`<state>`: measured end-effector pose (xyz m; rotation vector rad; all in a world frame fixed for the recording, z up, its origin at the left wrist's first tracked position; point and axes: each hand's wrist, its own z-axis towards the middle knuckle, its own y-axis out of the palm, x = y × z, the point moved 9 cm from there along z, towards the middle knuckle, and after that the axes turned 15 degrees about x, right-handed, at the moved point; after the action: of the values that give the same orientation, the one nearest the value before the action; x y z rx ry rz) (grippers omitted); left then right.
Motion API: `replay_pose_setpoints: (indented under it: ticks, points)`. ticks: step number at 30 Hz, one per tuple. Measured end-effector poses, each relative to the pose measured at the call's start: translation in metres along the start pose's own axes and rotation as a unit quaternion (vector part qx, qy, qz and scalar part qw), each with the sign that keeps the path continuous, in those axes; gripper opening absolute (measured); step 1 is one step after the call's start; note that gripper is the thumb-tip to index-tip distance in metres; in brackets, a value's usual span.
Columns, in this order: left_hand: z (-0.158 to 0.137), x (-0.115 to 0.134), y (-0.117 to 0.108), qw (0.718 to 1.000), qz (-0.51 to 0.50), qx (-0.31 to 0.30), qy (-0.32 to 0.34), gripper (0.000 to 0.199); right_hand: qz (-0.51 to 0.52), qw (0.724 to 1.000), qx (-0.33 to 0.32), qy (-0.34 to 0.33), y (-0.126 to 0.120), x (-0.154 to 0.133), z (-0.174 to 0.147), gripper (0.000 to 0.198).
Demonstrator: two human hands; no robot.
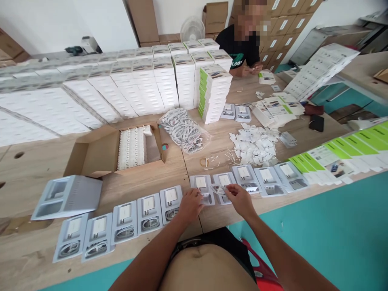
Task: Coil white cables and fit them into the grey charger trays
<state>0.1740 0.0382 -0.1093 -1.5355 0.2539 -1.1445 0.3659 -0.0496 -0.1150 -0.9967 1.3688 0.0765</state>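
Observation:
My right hand [241,200] pinches a coiled white cable [218,190] above the lower part of a pale plastic tray [222,179]. My left hand [190,205] is closed at the left edge of the neighbouring tray [201,182], its fingertips at that tray's lower compartment. Each of these two trays has a white charger in its upper compartment. Left of my hands, several trays [124,220] hold a charger above and a coiled cable below. To the right, more trays [266,180] hold chargers, with no coiled cable visible in their lower compartments.
A bag of cables [184,129] lies beyond my hands, left of a pile of small white pieces [254,143]. An open carton [93,153] and stacked empty trays [69,196] are at left. White box stacks [136,83] line the back. A co-worker [242,52] sits across the table.

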Motion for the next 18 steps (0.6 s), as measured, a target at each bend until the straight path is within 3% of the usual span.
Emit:
replay_pose_setpoints:
  ticks: [4,10,15,18]
  points:
    - [0.01,0.001,0.006,1.0,0.017,-0.002,0.009,0.014,0.078,0.994,-0.037,0.059,-0.01,0.012,-0.005,0.032]
    - [0.022,-0.002,0.006,0.999,0.029,-0.014,0.025,0.011,0.09,0.992,-0.073,0.045,0.0,0.017,-0.02,0.028]
    - [0.025,-0.006,0.013,0.999,0.04,-0.022,0.026,0.006,0.001,0.995,-0.087,-0.039,0.016,-0.002,-0.024,0.022]
    - [0.026,-0.009,0.017,0.999,0.035,-0.02,0.026,0.015,-0.078,0.988,-0.092,-0.098,0.028,-0.016,-0.026,0.017]
